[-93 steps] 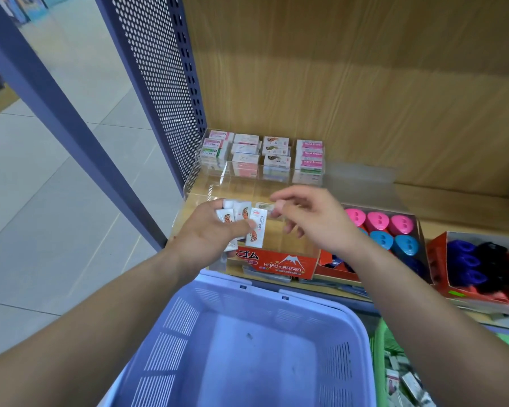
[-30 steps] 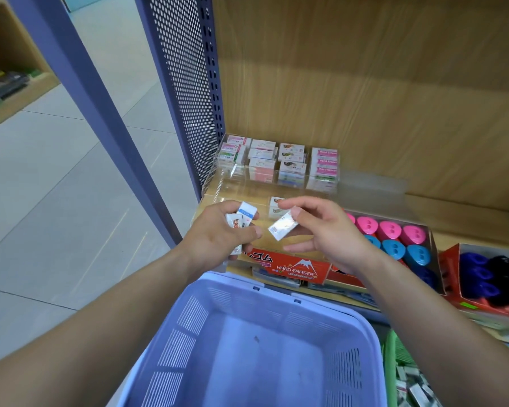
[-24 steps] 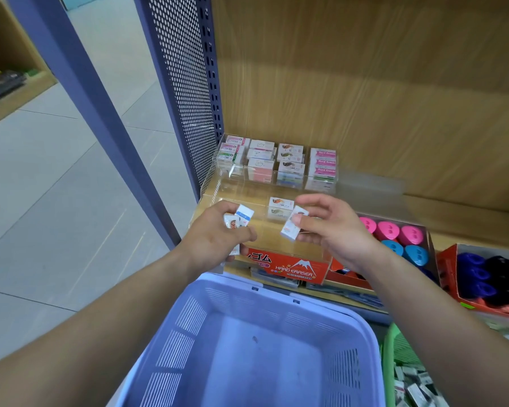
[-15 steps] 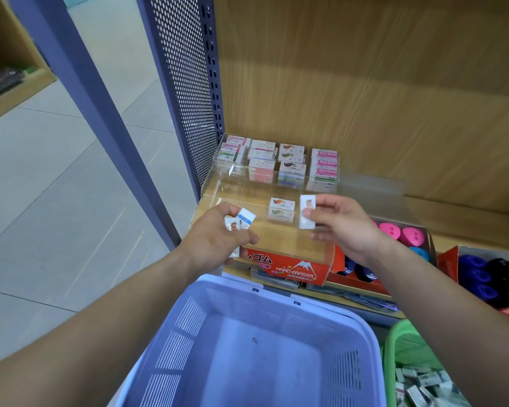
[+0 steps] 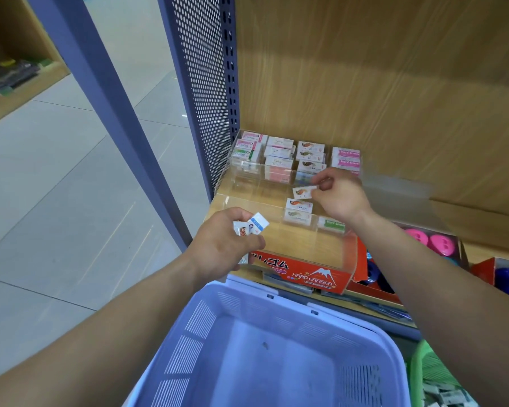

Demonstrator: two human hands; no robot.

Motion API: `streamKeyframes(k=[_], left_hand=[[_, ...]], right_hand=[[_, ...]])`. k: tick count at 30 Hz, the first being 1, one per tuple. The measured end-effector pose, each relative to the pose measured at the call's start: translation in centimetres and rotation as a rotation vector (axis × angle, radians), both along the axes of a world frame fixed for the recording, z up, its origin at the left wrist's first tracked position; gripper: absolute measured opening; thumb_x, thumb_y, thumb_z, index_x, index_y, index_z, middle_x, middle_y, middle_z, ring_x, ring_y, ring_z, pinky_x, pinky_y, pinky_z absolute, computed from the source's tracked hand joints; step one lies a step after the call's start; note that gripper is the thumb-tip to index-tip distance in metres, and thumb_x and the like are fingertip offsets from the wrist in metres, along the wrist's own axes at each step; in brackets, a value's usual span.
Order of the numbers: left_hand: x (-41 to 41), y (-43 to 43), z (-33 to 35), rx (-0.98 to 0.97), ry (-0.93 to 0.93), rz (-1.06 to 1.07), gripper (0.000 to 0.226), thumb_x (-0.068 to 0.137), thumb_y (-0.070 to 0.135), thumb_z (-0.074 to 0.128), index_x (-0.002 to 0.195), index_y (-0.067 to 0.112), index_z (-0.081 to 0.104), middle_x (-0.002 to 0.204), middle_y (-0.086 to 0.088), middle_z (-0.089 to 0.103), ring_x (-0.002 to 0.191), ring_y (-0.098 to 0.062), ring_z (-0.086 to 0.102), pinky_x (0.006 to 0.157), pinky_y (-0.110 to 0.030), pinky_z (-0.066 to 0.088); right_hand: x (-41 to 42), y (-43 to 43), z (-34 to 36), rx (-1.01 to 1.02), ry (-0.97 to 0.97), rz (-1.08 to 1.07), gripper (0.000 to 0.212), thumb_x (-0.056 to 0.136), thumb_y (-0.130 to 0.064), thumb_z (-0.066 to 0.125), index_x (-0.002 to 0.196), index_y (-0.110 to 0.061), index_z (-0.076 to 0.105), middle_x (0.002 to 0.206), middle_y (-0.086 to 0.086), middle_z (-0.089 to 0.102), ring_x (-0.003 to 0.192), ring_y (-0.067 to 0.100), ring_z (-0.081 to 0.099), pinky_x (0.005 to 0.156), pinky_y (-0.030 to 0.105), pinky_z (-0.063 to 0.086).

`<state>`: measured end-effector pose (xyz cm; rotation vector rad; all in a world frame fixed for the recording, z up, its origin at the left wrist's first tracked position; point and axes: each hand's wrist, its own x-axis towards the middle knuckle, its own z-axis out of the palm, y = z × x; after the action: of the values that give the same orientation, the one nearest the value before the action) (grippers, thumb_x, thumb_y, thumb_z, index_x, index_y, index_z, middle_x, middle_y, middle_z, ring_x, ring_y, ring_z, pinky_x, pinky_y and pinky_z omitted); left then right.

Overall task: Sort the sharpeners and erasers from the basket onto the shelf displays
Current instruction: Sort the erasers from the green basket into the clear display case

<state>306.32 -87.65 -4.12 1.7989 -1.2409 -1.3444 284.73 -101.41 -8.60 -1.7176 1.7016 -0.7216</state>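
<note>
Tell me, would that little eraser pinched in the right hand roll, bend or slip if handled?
The eraser looks like a flat rectangular block, so it probably won't roll. The right hand holds it by one end without sag, suggesting it's stiff and light. Its printed wrapper looks glossy, so it may be slightly slippery.

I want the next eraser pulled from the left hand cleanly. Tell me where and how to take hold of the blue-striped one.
Pinch the blue-striped eraser by its free upper-right end, thumb and finger on its two flat faces, coming from the right and above. That end sticks up and out past the left hand, while its lower end is buried among the other erasers in that fist. The right hand holds an eraser now.
</note>
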Motion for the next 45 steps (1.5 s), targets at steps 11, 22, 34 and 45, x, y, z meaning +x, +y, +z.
streamKeyframes(k=[11,22,34,45], left_hand=[[0.1,-0.3,-0.2,0.018,0.016,0.014,0.036,0.083,0.021,0.080,0.106,0.031,0.053,0.103,-0.007,0.072,0.066,-0.017,0.059,0.053,-0.023,0.048],[0.1,-0.2,-0.8,-0.012,-0.016,-0.023,0.027,0.087,0.021,0.078,0.103,0.028,0.057,0.079,0.002,0.067,0.049,-0.007,0.057,0.045,-0.020,0.043],[-0.1,-0.5,-1.0,-0.067,-0.018,-0.008,0.024,0.084,0.018,0.080,0.096,0.033,0.066,0.073,-0.003,0.066,0.059,-0.021,0.054,0.055,-0.035,0.046],[-1.8,-0.4,-0.1,-0.192,0.034,0.009,0.027,0.076,0.012,0.087,0.093,0.026,0.073,0.079,0.000,0.066,0.056,-0.011,0.055,0.050,-0.024,0.045]], right_hand=[[1.2,-0.8,-2.5,-0.179,0.386,0.069,0.016,0.095,-0.027,0.059,0.106,-0.023,0.070,0.096,0.002,0.074,0.088,0.027,0.068,0.076,0.040,0.059],[0.4,0.2,-2.7,-0.143,0.488,0.289,0.037,0.103,-0.026,0.043,0.137,-0.027,0.059,0.127,0.006,0.068,0.112,0.032,0.064,0.089,0.043,0.056],[0.0,-0.3,-1.8,0.126,0.343,0.375,0.046,0.100,-0.018,0.048,0.145,-0.028,0.052,0.149,-0.005,0.053,0.138,0.020,0.047,0.115,0.036,0.038],[1.3,8.4,4.8,0.170,-0.339,0.400,0.014,0.098,-0.020,0.062,0.106,-0.029,0.070,0.087,-0.008,0.073,0.074,0.011,0.068,0.071,0.031,0.055]])
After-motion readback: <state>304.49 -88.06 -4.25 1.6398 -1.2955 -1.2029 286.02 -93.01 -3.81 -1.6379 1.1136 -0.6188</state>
